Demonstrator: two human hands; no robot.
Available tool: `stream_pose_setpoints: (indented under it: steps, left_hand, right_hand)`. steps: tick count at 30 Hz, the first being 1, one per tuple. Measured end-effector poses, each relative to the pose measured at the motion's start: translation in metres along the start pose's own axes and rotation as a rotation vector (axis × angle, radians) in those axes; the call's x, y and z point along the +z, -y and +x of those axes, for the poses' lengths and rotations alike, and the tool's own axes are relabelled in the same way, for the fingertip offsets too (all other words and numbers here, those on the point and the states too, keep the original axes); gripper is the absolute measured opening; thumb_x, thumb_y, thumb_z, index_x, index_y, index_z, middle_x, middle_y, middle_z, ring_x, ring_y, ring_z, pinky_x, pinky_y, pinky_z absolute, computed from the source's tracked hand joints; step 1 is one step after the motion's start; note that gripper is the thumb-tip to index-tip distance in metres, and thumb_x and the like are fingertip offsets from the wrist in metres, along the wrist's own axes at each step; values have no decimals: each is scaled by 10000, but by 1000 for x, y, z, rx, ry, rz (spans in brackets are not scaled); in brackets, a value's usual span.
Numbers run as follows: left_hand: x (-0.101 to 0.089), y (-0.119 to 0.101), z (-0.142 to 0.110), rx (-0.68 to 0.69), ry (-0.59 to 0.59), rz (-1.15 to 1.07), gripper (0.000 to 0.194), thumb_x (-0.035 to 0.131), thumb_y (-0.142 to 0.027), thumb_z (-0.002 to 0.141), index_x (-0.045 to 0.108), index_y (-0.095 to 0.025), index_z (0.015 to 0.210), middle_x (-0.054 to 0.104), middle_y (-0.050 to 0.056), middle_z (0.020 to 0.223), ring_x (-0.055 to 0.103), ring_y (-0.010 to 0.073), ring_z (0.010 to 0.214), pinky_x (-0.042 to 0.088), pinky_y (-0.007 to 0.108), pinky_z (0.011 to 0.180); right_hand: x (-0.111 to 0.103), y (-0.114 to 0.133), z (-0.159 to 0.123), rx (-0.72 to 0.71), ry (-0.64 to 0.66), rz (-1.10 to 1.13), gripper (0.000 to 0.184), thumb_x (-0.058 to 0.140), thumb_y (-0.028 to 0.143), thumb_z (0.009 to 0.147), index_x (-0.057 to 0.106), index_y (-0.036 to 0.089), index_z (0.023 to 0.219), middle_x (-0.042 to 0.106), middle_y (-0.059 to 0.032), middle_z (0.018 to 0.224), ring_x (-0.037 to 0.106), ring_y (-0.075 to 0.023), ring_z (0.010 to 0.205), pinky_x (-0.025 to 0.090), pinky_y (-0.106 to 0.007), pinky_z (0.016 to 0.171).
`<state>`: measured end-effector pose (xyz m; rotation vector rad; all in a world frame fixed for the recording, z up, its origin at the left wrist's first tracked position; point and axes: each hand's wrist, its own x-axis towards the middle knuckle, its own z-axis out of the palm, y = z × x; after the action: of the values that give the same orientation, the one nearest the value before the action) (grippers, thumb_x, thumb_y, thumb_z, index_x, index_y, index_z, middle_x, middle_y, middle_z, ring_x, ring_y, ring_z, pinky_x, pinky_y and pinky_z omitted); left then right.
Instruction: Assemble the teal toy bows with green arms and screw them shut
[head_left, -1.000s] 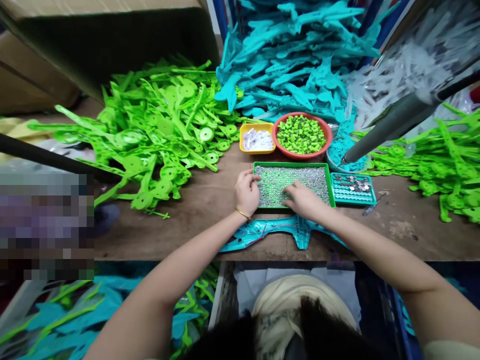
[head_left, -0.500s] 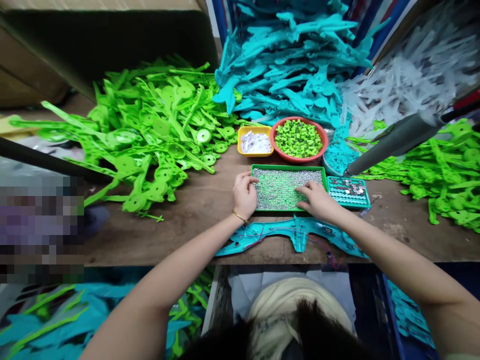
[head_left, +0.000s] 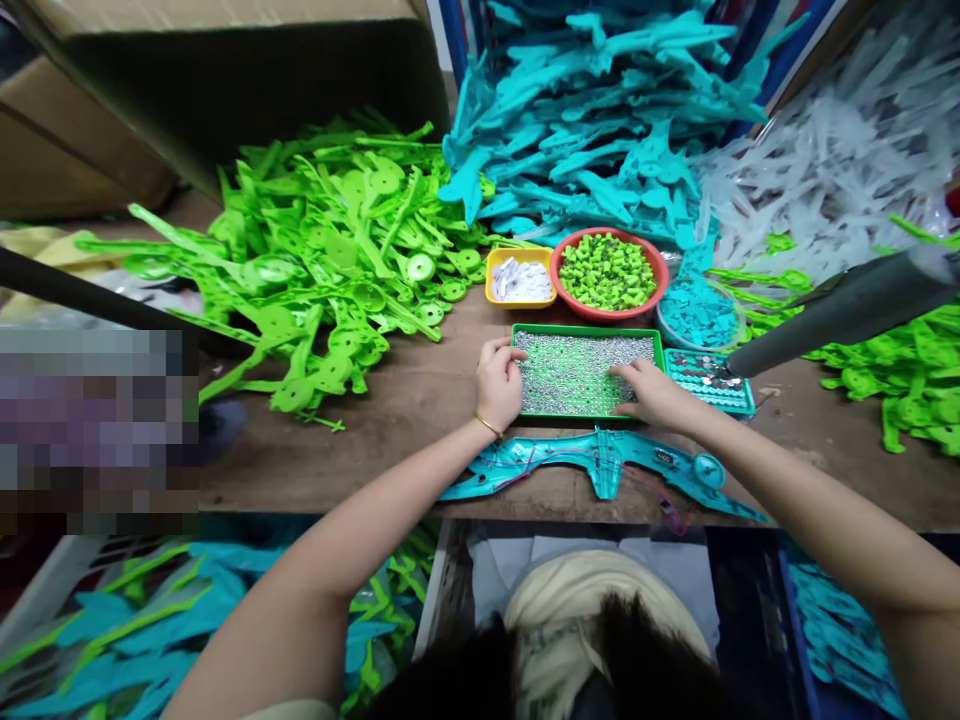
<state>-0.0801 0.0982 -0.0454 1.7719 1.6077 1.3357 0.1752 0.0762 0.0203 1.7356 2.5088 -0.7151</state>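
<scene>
A shallow green tray (head_left: pixel 589 331) lies on the bench, with many small silvery screws (head_left: pixel 566 375) spread over its holed bottom. Its left rim is in the grip of my left hand (head_left: pixel 499 385), the fingers curled over the edge. Above the screws at the tray's right end is my right hand (head_left: pixel 651 393); its thumb and forefinger are apart, and I see nothing held between them. Whether its fingertips touch the screws I cannot make out. In front of the tray lies a long turquoise plastic shell (head_left: pixel 551 455), with thin red wires along it.
Behind the tray stand a yellow dish (head_left: pixel 521 303) of white pieces, a red bowl (head_left: pixel 611 315) of green pieces and a clear tub (head_left: pixel 701 312) of turquoise pieces. A small turquoise tray (head_left: pixel 709 400) adjoins on the right. Green parts (head_left: pixel 337 260) and turquoise parts (head_left: pixel 600 120) lie heaped behind.
The whole view has shifted slightly. My right hand has moved a little to the right over the screws, while my left hand stays at the tray's left rim.
</scene>
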Motion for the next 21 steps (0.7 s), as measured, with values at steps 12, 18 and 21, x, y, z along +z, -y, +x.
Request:
stream_pose_setpoints:
  steps: [12,18,21]
  left_hand:
    - [1,-1,0,24,1,58,265,439,-35,767,647,-199,749,588,69,983,610,219,1014,500,381,947]
    - [0,-2,1,46,8,88,261,437,-37,770,647,-192,753,587,76,972,616,221,1006,505,383,934]
    - [0,-3,1,40,9,98,260,435,-40,784,645,-191,762,592,75,984,613,216,1010,506,378,935]
  right_hand:
    - [8,-10,27,-29,-174,-9,406,509,266,911,565,120,1285,482,-212,1397,414,-341,1348,338,-554,1113]
    - [34,50,42,-349,32,41,472,441,392,971,508,198,1396,420,-115,1536,313,-239,1466,264,-468,1203]
    - [27,43,28,-504,116,44,454,418,412,982,539,218,1375,470,-80,1506,374,-203,1436,294,-436,1194]
